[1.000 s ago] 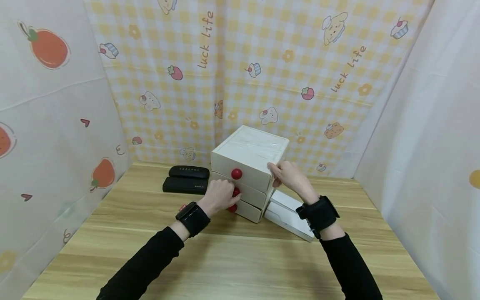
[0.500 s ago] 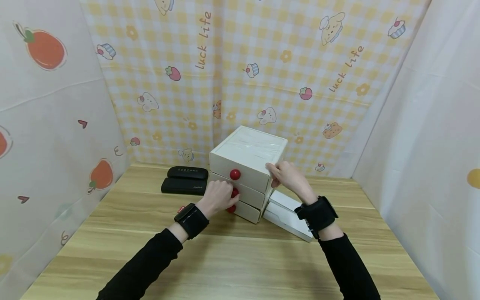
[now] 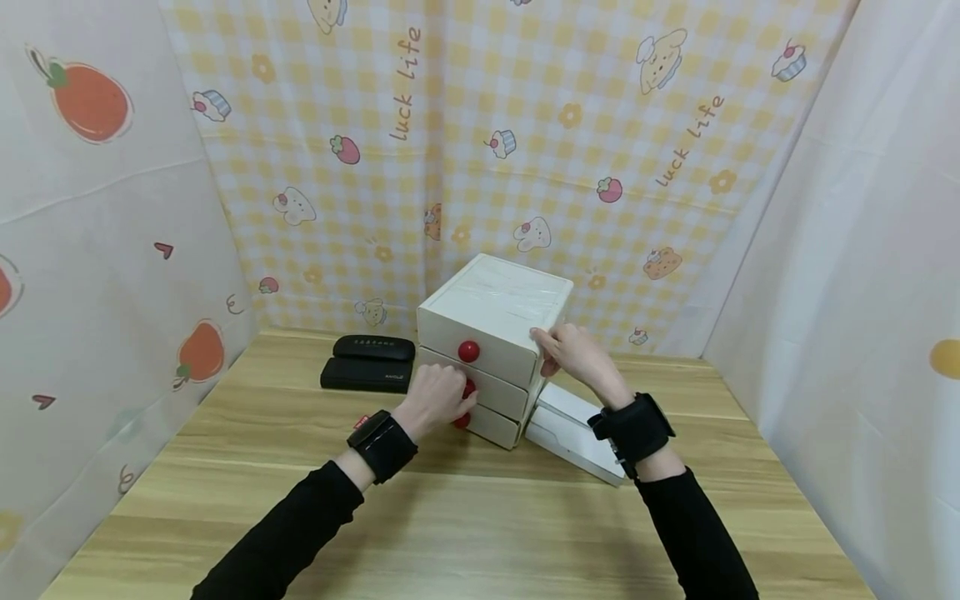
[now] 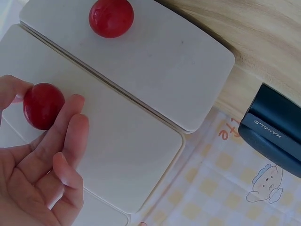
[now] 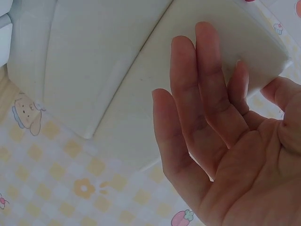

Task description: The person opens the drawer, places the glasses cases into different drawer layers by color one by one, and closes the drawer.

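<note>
A cream chest of small drawers (image 3: 498, 300) with round red knobs stands on the wooden table. My left hand (image 3: 433, 396) is at its front, pinching the middle red knob (image 4: 44, 106) between thumb and fingers. Close by in the left wrist view is the knob of the bottom drawer (image 4: 112, 18); the top red knob (image 3: 468, 351) is untouched. My right hand (image 3: 576, 352) is at the chest's right front corner, a fingertip resting on the top edge. In the right wrist view its fingers (image 5: 190, 94) extend fairly straight in front of the chest. All the drawers look nearly flush.
Two black eyeglass cases (image 3: 366, 375) lie left of the chest, one behind the other. Flat white boxes (image 3: 573, 446) lie against its right side. A yellow checked curtain (image 3: 330, 242) hangs behind, with white cloth on both sides of the table (image 3: 465, 533).
</note>
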Motion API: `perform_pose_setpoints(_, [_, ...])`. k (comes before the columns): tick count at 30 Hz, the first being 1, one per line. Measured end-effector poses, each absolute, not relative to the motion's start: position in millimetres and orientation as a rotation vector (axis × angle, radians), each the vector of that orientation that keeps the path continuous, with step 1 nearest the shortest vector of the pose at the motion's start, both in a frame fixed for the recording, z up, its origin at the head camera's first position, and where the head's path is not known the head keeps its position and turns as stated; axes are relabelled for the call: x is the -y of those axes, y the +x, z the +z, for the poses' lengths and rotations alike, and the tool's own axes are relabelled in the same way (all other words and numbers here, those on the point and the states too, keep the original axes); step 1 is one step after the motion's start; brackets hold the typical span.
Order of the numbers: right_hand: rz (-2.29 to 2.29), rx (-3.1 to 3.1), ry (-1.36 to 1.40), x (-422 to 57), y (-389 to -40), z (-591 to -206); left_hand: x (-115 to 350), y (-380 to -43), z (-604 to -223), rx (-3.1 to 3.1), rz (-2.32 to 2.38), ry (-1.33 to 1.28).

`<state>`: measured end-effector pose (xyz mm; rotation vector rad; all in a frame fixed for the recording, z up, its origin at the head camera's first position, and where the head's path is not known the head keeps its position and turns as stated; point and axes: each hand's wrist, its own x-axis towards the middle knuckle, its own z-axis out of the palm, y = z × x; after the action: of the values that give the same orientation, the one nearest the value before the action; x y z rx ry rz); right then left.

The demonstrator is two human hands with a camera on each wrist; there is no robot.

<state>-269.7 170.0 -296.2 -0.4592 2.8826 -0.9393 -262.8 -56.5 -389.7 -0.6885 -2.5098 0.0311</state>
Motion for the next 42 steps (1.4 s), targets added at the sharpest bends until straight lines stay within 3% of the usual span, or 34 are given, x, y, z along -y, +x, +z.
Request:
perform_pose_setpoints(11, [-0.913,-2.884,-0.448,-171.3,-271.7,-296.7,69.2,-247.1,-380.7,2.553,0.036,-0.708])
perform_pose_setpoints(26, [-0.962,-2.867,-0.436,-170.7,-271.6,-297.9,81.0,-236.1,-395.7,2.493,-0.093,-0.665])
perform_pose_setpoints(42, [-0.977,-2.850,-0.435,-168.8,-269.6,-296.5,88.8,-220.4,-413.5,2.615,-0.721,-0.558])
